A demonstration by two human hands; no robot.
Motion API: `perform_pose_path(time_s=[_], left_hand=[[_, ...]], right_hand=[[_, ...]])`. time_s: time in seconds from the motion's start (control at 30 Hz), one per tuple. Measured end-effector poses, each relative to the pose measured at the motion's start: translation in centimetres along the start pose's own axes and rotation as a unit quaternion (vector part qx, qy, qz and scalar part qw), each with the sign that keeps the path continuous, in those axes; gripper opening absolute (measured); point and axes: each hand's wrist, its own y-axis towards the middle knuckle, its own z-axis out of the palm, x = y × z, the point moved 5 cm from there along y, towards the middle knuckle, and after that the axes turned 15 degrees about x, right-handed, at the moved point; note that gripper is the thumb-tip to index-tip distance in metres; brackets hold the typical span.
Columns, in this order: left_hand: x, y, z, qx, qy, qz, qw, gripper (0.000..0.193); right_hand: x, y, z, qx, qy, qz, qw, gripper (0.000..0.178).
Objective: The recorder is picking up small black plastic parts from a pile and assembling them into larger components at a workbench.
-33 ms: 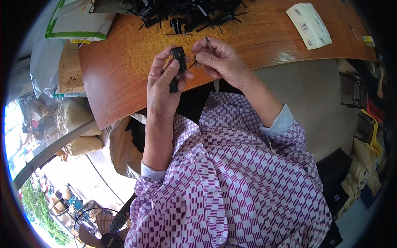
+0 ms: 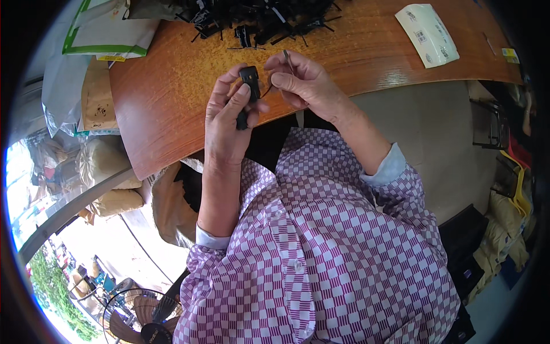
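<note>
Above the table's near edge, my left hand (image 2: 227, 114) is closed on a small black plastic piece (image 2: 250, 75), with the thumb pressed along its face. More black material (image 2: 242, 120) shows under the palm side of that hand; whether it belongs to the same piece is unclear. My right hand (image 2: 312, 86) is just to the right, its thumb and fingers pinching a slim metal tool (image 2: 287, 56) that sticks up past the index finger. A thin dark strand (image 2: 266, 90) runs from the right fingertips toward the black piece. The tool's lower part is hidden by the fingers.
A heap of black strip-like parts (image 2: 260, 20) covers the far middle of the wooden table (image 2: 172, 109). A white and green packet (image 2: 109, 37) lies far left, a pale soft packet (image 2: 428, 35) far right. A fan (image 2: 146, 321) stands lower left, near an open sack (image 2: 172, 206).
</note>
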Motion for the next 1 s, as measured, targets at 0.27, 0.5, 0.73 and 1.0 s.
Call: perform_pose_path(time_s=[0.27,0.5,0.73,1.0], left_hand=[[0.6,-0.7,1.5,0.026,0.137,-0.022,0.990,0.034],[-0.1,-1.0,1.4,0.016,0.446,-0.024,0.894,0.042],[0.0,-1.5,-0.6,0.019,0.380,0.011,0.925,0.037],[-0.5,-1.8,-2.6,-0.009,0.378,0.017,0.926,0.029]], right_hand=[[-0.7,-0.1,0.2,0.044,0.042,0.036,0.997,0.019],[-0.4,0.3,1.3,0.011,-0.134,0.041,0.990,0.015],[-0.8,0.5,2.8,0.002,-0.229,0.054,0.972,0.023],[-1.9,1.5,4.4,0.032,-0.362,0.063,0.930,0.019]])
